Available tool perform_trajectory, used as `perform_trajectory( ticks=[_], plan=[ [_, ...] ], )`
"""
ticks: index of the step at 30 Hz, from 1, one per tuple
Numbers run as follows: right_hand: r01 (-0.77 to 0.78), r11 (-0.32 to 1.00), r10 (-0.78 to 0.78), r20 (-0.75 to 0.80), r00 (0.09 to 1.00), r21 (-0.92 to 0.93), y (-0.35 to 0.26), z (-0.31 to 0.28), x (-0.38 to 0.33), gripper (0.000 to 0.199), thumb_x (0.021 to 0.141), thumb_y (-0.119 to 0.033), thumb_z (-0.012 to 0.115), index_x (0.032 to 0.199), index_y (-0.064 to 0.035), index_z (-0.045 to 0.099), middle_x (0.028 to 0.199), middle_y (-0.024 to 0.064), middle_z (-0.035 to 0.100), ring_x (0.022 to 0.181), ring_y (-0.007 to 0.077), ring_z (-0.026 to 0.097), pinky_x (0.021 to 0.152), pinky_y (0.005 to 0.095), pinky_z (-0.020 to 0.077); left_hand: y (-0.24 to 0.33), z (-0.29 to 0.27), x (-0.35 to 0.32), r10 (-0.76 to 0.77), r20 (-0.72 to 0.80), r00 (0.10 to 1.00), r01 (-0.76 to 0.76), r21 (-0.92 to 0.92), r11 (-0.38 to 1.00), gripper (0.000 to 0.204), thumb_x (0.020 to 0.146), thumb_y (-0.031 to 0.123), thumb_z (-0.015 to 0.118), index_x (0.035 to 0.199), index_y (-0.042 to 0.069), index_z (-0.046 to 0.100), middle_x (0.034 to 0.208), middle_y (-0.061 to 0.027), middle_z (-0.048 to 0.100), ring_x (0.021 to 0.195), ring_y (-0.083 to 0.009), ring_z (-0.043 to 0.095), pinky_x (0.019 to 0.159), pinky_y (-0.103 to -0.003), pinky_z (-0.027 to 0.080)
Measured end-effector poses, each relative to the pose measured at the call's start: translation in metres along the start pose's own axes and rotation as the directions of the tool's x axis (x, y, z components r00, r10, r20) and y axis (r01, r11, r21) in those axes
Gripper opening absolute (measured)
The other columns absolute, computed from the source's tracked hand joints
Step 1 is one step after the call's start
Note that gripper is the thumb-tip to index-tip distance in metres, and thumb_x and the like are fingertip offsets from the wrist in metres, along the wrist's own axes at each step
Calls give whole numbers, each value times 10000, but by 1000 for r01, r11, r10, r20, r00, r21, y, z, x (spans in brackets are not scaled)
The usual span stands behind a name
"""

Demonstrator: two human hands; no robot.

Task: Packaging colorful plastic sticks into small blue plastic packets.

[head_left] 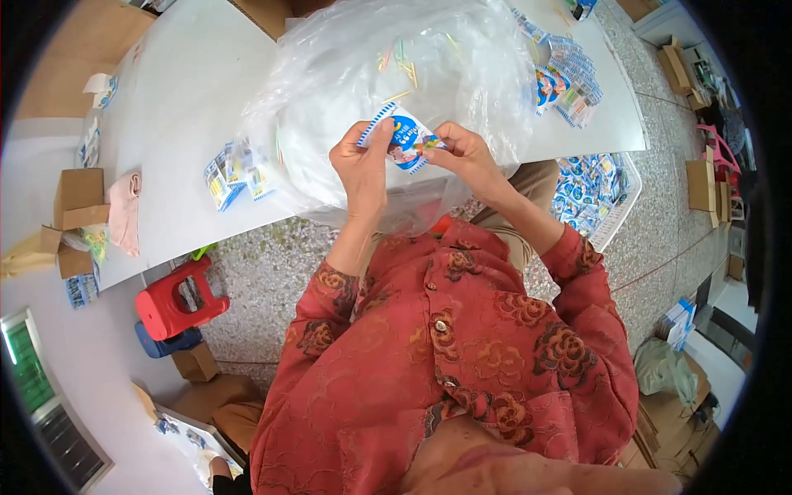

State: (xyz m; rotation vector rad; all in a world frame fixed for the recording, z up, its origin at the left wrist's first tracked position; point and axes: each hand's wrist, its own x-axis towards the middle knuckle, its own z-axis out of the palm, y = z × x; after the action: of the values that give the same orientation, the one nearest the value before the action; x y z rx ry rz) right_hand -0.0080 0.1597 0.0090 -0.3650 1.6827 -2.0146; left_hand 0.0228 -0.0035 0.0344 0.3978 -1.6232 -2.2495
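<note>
Red shirt [478, 363] fronts packet [407, 134] between left hand [363, 163] and right hand [469, 160].

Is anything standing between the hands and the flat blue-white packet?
Nothing visible: the left hand grips the flat blue-white packet, and the right hand pinches at its right edge, apparently with something small and colourful.

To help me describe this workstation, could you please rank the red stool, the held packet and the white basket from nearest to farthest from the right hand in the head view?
Measured from the right hand:
1. Held packet: touching the hand, on its left.
2. White basket: on the right, lower down.
3. Red stool: far left, lower down.
</note>
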Motion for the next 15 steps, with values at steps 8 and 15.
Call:
perform_trajectory(
  ticks=[8,15],
  plan=[
    [180,982,-185,80,980,64,-27,-3,5,203,879,-54,557,1075,-5,537,1010,23,556,918,68,514,792,226,437,4,0,1,26,260,965,-67,153,986,128,786,46,702,709,2,610,631,-8,600,554,-30,515,513,-180,411],
    [138,990,-137,141,980,8,-42,-4,9,246,894,-76,542,1130,-6,537,990,25,571,920,74,530,799,226,437,0,0,-2,94,330,939,-192,278,941,160,772,18,706,675,19,579,633,-8,590,560,-39,517,510,-179,409]
  ],
)
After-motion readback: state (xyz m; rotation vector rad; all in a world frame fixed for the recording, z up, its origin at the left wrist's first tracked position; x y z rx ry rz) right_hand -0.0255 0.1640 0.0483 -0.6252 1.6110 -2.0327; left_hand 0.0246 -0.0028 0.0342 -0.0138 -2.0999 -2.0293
